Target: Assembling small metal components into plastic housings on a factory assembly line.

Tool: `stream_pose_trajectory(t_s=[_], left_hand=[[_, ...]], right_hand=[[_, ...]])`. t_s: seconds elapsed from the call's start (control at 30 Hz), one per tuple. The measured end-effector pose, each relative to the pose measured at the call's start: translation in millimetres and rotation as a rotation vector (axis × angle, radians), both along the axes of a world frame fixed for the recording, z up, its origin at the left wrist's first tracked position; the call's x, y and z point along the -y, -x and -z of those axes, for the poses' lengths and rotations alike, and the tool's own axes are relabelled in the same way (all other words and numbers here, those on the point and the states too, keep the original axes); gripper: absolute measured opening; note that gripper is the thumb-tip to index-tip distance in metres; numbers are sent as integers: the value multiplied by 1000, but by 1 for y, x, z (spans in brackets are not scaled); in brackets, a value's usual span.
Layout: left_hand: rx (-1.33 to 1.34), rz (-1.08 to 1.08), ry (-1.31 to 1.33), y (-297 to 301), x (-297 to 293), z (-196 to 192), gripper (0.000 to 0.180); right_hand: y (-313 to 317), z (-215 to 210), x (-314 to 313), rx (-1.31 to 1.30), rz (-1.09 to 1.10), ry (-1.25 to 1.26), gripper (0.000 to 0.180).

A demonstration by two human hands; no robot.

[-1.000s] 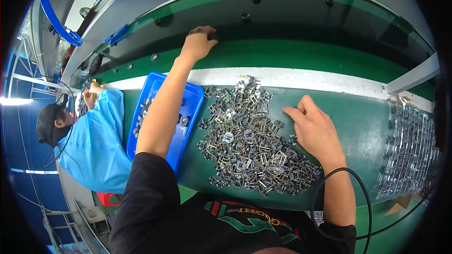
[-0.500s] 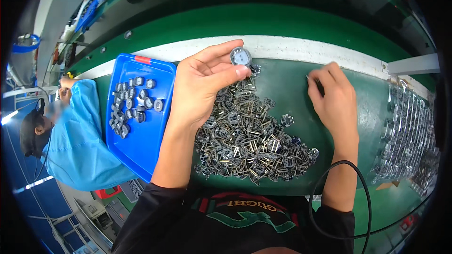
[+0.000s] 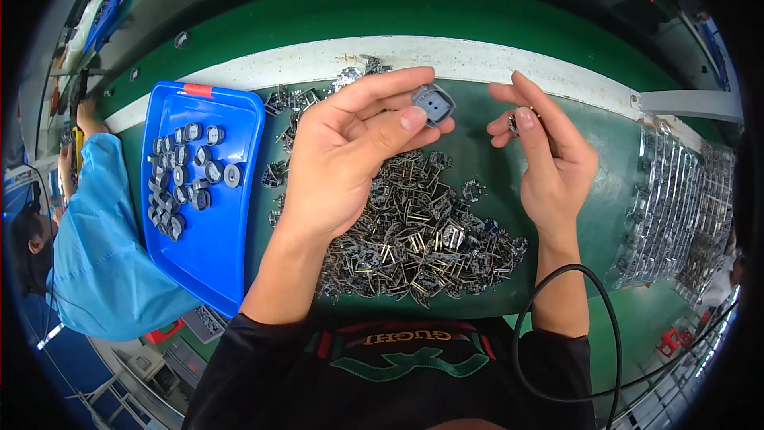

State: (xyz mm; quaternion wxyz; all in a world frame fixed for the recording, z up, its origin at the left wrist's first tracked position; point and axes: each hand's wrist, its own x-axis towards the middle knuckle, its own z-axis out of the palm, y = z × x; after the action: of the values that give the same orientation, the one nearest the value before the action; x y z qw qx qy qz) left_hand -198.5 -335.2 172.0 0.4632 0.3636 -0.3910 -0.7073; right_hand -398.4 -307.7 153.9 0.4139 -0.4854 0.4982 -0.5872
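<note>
Between thumb and fingers of my left hand (image 3: 334, 155) is a grey plastic housing (image 3: 434, 103), rounded and cup-like, tilted so two small dark holes show inside. To its right, my right hand (image 3: 557, 155) pinches a small circuit board (image 3: 514, 121), mostly covered by the fingertips. The two parts are apart. Below and between my hands lies a heap of small round circuit boards (image 3: 414, 243) with long metal pins. Left of my left forearm is a blue tray (image 3: 191, 243), in which several grey housings (image 3: 181, 154) sit.
Clear plastic trays (image 3: 672, 207) of parts stand at the right of the green table (image 3: 589, 263). A white ledge (image 3: 310, 57) runs along the back. A black cable (image 3: 613, 310) loops by my right forearm. At left sits a co-worker in a blue smock (image 3: 103, 247).
My left hand has turned the housing so its inside shows. My right hand has rolled over, its fingers now toward the housing, with the small board showing in the pinch. The view has shifted.
</note>
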Motion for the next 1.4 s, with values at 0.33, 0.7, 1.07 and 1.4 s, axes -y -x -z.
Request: stream_pose_trajectory(t_s=[0.33,0.7,1.07,1.4], left_hand=[[4,58,-21,9,-12,0,39],[67,71,-38,11,-18,-3,45],[158,27,-16,17,-21,0,36],[763,-202,452,6,138,14,29]], right_hand=[[0,-5,-9,-157,-6,192,29],[-11,-18,-11,-644,65,431,25],[-18,-3,-15,-644,153,473,33],[29,-11,1,-528,173,389,42]])
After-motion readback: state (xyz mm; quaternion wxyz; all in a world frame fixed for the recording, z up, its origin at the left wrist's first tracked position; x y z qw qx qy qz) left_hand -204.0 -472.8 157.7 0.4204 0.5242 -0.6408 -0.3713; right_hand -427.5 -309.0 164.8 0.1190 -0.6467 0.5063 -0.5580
